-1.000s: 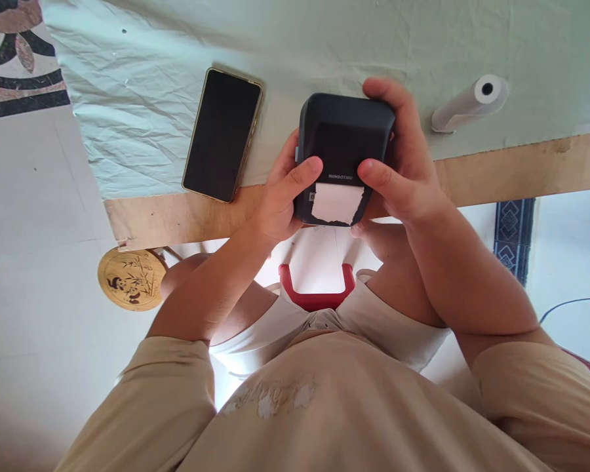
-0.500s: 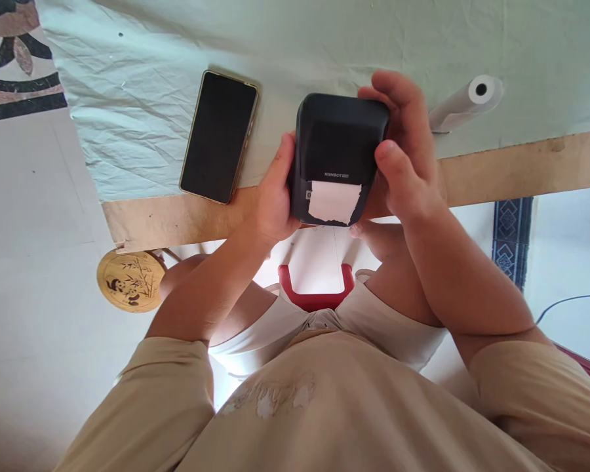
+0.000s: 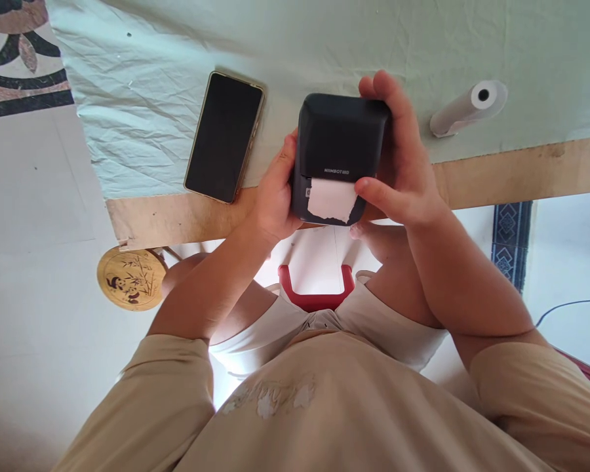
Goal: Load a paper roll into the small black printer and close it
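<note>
Home room, patterned floor tiles (image 3: 14, 59), cloth-covered wooden table (image 3: 521, 170), panda stool (image 3: 128, 278)

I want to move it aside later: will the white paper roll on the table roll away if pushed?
Probably yes: the paper roll is a cylinder lying on its side on the cloth. It looks light, with a hollow core. The wrinkled cloth may slow it somewhat.
</note>
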A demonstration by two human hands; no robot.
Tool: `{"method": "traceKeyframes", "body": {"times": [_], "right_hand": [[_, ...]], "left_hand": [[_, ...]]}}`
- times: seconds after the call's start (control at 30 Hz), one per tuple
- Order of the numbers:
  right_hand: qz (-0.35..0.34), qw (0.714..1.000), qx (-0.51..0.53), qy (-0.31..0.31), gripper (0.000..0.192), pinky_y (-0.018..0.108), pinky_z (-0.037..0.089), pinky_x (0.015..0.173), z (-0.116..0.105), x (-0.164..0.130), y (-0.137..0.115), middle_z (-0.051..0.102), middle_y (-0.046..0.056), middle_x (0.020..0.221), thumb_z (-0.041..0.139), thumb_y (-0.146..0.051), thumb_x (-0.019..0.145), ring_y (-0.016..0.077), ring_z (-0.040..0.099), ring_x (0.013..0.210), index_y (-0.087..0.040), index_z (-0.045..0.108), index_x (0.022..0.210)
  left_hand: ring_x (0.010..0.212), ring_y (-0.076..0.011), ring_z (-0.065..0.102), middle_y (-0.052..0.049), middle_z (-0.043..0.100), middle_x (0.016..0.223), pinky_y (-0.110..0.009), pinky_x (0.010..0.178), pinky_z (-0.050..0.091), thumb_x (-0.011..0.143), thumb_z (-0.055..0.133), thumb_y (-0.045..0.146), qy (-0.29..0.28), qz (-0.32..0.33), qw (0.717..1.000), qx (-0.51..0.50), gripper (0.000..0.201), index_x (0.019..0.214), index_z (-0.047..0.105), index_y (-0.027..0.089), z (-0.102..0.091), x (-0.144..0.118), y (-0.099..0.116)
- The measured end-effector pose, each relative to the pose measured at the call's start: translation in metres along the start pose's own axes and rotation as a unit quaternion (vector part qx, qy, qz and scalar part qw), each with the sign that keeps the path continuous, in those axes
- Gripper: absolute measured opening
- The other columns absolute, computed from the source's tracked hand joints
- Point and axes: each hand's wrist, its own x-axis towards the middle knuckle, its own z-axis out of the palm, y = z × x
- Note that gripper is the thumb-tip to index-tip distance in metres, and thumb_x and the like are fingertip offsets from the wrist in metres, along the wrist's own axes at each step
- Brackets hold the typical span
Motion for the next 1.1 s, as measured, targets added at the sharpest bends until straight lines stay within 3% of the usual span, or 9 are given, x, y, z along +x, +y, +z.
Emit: {"method": "traceKeyframes", "body": {"times": [0.17,0.27,0.33,0.43,0.53,0.67,0.83,0.97,1.1], "right_hand": [[-0.022,0.999,-0.017,0.044,0.069,0.036,0.039,0.101,0.000,0.001,-0.006,0.039,0.000,0.134,0.059,-0.049,0.068,0.0216,0.038,0.124,-0.034,0.031,0.130],[-0.046,0.986,-0.075,0.145,0.058,0.032,0.049,0.077,0.001,0.002,-0.012,0.048,0.006,0.119,0.056,-0.054,0.068,0.0222,0.047,0.109,-0.027,0.047,0.119],[-0.058,0.966,-0.117,0.222,0.050,0.029,0.045,0.060,0.002,0.004,-0.017,0.051,0.005,0.103,0.054,-0.056,0.069,0.0172,0.051,0.087,-0.026,0.055,0.108],[-0.057,0.951,-0.105,0.285,0.029,0.024,0.032,0.046,0.005,0.007,-0.022,0.050,-0.001,0.090,0.052,-0.049,0.075,0.0056,0.039,0.055,-0.031,0.056,0.097],[-0.038,0.943,-0.042,0.328,0.011,0.021,0.028,0.040,0.009,0.011,-0.026,0.043,-0.004,0.082,0.050,-0.038,0.082,0.0006,0.034,0.045,-0.029,0.053,0.086],[-0.060,0.927,0.026,0.368,0.013,0.019,0.029,0.035,0.010,0.015,-0.027,0.035,-0.003,0.075,0.051,-0.034,0.082,-0.0003,0.035,0.040,-0.023,0.047,0.077],[-0.005,0.944,-0.086,0.318,0.010,0.022,0.025,0.036,0.005,0.010,-0.025,0.054,-0.001,0.082,0.047,-0.032,0.083,0.0043,0.032,0.043,-0.023,0.045,0.078],[0.008,0.945,-0.274,0.179,0.005,0.026,0.034,0.048,0.003,0.003,-0.031,0.059,-0.002,0.078,0.052,-0.021,0.077,0.0091,0.045,0.055,-0.025,0.055,0.079],[0.081,0.933,-0.349,0.044,0.014,0.030,0.039,0.058,-0.001,0.001,-0.042,0.063,-0.003,0.084,0.058,-0.023,0.072,0.0148,0.054,0.069,-0.029,0.059,0.085]], "left_hand": [[0.102,-0.0213,0.057,-0.005,0.064,0.086,-0.034,0.080,0.049,0.083,0.029,0.050,-0.046,0.024,0.999,-0.004,0.045,0.096,0.056,0.017,0.007,-0.002,0.004],[0.097,-0.0193,0.058,-0.003,0.062,0.084,-0.032,0.075,0.050,0.085,0.025,0.047,-0.074,0.047,0.996,0.014,0.044,0.096,0.056,0.018,0.009,-0.003,0.005],[0.090,-0.0169,0.059,-0.002,0.061,0.081,-0.027,0.068,0.048,0.084,0.033,0.043,-0.066,0.056,0.996,0.031,0.036,0.094,0.056,0.019,0.007,-0.003,0.003],[0.082,-0.0139,0.058,-0.001,0.060,0.079,-0.022,0.062,0.045,0.080,0.044,0.040,-0.048,0.048,0.996,0.050,0.027,0.095,0.056,0.021,0.004,-0.002,0.000],[0.075,-0.0112,0.057,0.000,0.058,0.080,-0.021,0.059,0.044,0.080,0.047,0.038,-0.048,0.041,0.997,0.052,0.025,0.097,0.055,0.023,0.002,-0.002,-0.001],[0.065,-0.0084,0.054,0.001,0.057,0.079,-0.020,0.055,0.043,0.080,0.047,0.039,-0.053,0.020,0.998,0.036,0.026,0.099,0.054,0.023,0.000,-0.003,-0.001],[0.071,-0.0108,0.056,0.000,0.060,0.084,-0.022,0.060,0.044,0.080,0.048,0.037,-0.046,0.031,0.998,0.038,0.025,0.100,0.054,0.022,0.000,-0.001,-0.001],[0.065,-0.0087,0.053,0.000,0.060,0.083,-0.020,0.055,0.042,0.082,0.046,0.033,-0.061,0.045,0.996,0.057,0.019,0.098,0.054,0.026,0.002,-0.002,0.001],[0.060,-0.0063,0.052,0.001,0.058,0.078,-0.018,0.053,0.042,0.082,0.045,0.026,-0.068,0.054,0.995,0.058,0.018,0.098,0.052,0.025,0.007,-0.006,0.001]]}}
